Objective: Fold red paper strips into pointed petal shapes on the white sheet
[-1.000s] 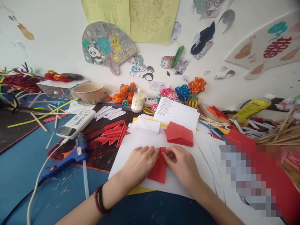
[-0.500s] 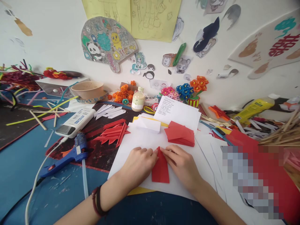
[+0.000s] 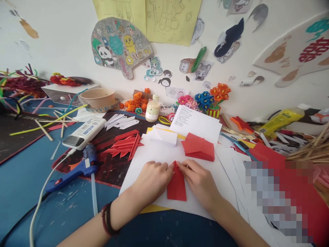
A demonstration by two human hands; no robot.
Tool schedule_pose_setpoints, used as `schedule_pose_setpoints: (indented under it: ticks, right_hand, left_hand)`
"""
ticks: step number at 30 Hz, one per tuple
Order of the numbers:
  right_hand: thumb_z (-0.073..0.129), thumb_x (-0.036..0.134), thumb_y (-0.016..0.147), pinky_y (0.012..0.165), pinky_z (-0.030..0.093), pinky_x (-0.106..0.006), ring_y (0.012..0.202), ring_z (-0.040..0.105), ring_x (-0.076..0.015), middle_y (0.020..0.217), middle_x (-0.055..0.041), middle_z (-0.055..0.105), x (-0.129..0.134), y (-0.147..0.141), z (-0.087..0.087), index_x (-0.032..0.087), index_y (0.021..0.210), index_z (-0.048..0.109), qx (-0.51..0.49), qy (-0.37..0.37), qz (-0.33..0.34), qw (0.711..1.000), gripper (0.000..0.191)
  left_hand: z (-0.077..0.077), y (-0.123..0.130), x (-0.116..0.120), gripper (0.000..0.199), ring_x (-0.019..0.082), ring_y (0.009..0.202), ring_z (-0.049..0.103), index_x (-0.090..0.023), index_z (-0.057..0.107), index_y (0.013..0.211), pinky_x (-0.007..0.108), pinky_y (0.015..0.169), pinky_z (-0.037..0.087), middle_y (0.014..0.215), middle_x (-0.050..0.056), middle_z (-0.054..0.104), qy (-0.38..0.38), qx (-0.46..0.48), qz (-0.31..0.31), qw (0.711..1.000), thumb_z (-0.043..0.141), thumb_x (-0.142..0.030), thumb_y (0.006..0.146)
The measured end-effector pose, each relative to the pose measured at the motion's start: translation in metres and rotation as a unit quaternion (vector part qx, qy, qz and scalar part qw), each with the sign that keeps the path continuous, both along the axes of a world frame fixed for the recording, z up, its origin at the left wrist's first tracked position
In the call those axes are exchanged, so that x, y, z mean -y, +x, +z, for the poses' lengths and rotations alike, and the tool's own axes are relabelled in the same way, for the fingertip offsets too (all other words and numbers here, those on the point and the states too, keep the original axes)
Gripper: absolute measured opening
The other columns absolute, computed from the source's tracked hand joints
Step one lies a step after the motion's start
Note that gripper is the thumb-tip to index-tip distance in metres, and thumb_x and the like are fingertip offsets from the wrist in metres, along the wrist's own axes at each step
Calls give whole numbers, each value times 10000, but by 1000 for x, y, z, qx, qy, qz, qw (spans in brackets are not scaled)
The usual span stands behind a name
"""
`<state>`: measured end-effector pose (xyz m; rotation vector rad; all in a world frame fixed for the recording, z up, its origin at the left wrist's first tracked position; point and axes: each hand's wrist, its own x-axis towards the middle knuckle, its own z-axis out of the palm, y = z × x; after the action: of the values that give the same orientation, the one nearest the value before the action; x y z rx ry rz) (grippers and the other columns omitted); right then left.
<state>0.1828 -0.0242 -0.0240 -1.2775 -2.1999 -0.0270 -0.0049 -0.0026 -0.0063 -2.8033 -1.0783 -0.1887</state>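
Observation:
A strip of red paper (image 3: 176, 187) lies on white sheets (image 3: 138, 161), its far end folded to a point. My left hand (image 3: 154, 178) grips the folded tip from the left, fingers curled and thumb against the edge. From the right, my right hand (image 3: 199, 178) pinches the same tip between thumb and fingers. Just beyond my hands sit a stack of red paper pieces (image 3: 199, 147) and some folded white paper (image 3: 164, 136). Folded red strips (image 3: 124, 144) are heaped to the left.
A blue glue gun (image 3: 74, 171) and a white power bank (image 3: 84, 133) with a cable lie at left. Farther back stand a small bottle (image 3: 152, 109), a bowl (image 3: 97, 97) and craft flowers (image 3: 204, 99). A yellow bottle (image 3: 282, 120) leans among scraps at right.
The view has shifted slightly, so everything appears a little farther right. Both hands keep their hold on the red paper's tip, with hardly any visible movement.

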Motion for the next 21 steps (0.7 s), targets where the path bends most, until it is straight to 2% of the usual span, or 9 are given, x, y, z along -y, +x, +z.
schedule_pose_setpoints:
  ticks: [6,12,21]
  right_hand:
    - [351,103,968,612,490,-246,749,591,-141,840,-51,634,0,2,0,140,1064,640,59,41,6,997,306]
    - [416,52,932,574,468,-282,739,598,-161,844,-65,659,0,2,0,106,1089,649,131,107,-14,986,286]
    - [428,39,925,565,466,-293,738,606,-167,826,-80,673,1,0,3,77,1075,667,184,142,-9,973,285]
  left_hand:
    - [0,0,0,131,167,569,576,-164,544,916,277,526,399,684,16,569,0,7,-1,1000,416,-154,941]
    - [0,0,-1,141,160,565,575,-163,548,916,274,528,398,671,16,566,-2,12,-3,1000,410,-168,946]
    - [-2,0,0,141,163,571,570,-161,543,909,281,522,400,673,18,564,-5,13,-7,1000,406,-153,944]
